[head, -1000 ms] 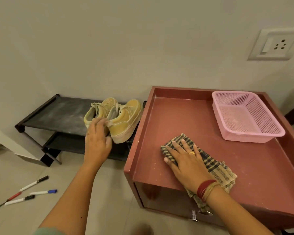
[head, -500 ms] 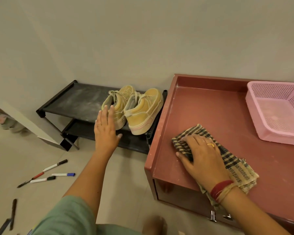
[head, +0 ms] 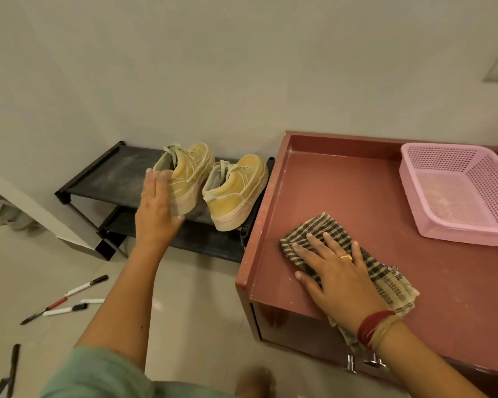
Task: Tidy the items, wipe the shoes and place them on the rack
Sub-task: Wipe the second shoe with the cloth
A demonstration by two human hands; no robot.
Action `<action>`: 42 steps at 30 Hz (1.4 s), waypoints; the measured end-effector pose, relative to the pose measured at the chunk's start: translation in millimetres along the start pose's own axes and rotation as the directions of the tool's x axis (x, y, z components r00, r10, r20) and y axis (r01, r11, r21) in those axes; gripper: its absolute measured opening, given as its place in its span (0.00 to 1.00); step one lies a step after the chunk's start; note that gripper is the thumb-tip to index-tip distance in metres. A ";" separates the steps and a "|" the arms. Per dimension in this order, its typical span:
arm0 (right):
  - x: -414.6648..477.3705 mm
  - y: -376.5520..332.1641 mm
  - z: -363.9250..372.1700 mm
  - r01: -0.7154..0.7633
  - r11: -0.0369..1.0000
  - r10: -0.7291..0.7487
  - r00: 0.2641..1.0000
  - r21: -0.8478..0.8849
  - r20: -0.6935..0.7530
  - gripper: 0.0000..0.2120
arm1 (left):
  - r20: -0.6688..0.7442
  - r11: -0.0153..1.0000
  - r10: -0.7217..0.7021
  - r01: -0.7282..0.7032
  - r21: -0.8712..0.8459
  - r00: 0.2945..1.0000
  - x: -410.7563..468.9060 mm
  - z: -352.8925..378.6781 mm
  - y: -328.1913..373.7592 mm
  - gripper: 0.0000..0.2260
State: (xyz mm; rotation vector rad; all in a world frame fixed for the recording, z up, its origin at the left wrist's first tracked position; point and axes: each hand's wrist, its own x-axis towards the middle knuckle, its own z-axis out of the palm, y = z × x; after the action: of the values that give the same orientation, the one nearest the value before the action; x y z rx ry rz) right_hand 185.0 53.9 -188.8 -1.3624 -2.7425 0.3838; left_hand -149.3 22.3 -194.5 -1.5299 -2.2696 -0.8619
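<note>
While the left hand [head: 158,209] lies open and flat against the heel side of the left shoe [head: 186,175], gripping nothing, the right hand [head: 335,272] presses spread fingers down on the checked cloth [head: 328,231], which lies on the red tabletop [head: 342,191] near its front left corner. Both yellow shoes sit on the top shelf of the black rack [head: 112,173], toes toward the wall; the right shoe [head: 236,191] stands just beside the rack's right end post, its heel hanging a little over the front edge. The step in hand looks like squaring the pair, so a gentle push along the shelf toward the wall would seat both soles fully. The shelf's left half is bare and gives room to slide them apart. The tabletop's raised rim stands close to the right shoe, so pushing that way risks jamming it. The pink basket [head: 454,193] is empty at the tabletop's far right, well apart from the cloth. Markers [head: 66,300] lie scattered on the floor [head: 184,311] to the left, untidied, and the basket seems their likely home
</note>
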 end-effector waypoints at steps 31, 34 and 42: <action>-74.4 -16.6 -81.4 0.526 0.831 -0.328 0.728 0.182 -0.602 0.19 | 0.185 0.719 0.389 -0.172 -0.673 0.903 -90.1 -107.1 201.4 0.50; -65.8 -30.8 -75.0 0.476 0.804 -0.209 0.787 0.355 -0.581 0.18 | 0.088 0.743 0.440 -0.307 -0.595 0.894 -93.2 -105.7 193.2 0.47; -59.5 -47.2 -85.1 0.580 0.799 -0.476 0.773 0.162 -0.419 0.13 | 0.043 0.716 0.456 -0.337 -0.612 0.889 -81.0 -109.0 168.3 0.48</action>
State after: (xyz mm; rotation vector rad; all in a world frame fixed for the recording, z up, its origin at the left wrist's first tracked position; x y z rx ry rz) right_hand 198.1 -3.8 -91.2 -0.4744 -2.4847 0.4121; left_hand 25.2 -60.1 -97.1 -2.3543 -1.7164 -1.4186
